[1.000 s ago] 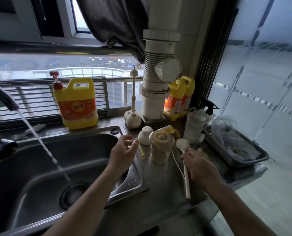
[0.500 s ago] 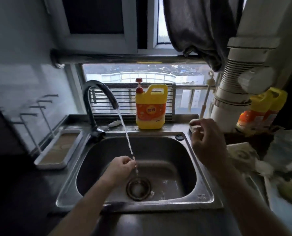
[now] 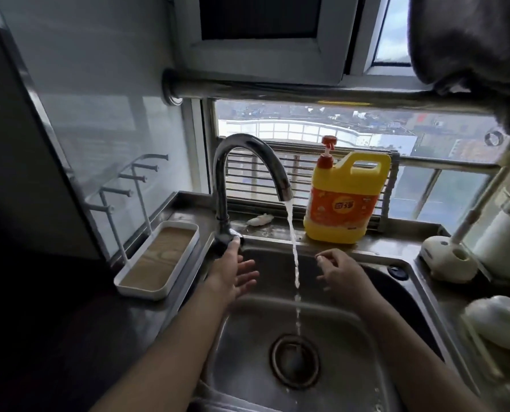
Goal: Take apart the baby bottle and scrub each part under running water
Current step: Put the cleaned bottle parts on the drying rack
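**Head view: both hands empty over the sink, bottle out of sight**

Head camera, from the left: a white drying tray (image 3: 137,291) sits on the counter beside the sink (image 3: 337,352). Next comes the curved faucet (image 3: 221,179). The left hand (image 3: 233,272) is just below its base with fingers straight and spread. It holds nothing, and its upper edge looks to be touching the lever there.

A thin water stream (image 3: 292,233) falls between the two hands towards the drain (image 3: 295,359). On its other side the right hand (image 3: 339,272) hovers over the basin, fingers loosely curled and empty. Behind it a yellow detergent jug (image 3: 341,203) stands on the ledge, and further right is a white brush stand (image 3: 446,257).

The baby bottle does not show here. A blurred white rounded piece (image 3: 500,325) on the counter at the right edge may belong to it, but I cannot tell.

My judgement is that no part is yet under the water, so fetching one comes next. A bottle like this should be light, with a stiff body and a soft teat, and slick once wet. Wrapping one hand round the body and twisting the collar with the other seems safest. Small pieces should be kept clear of the open drain.
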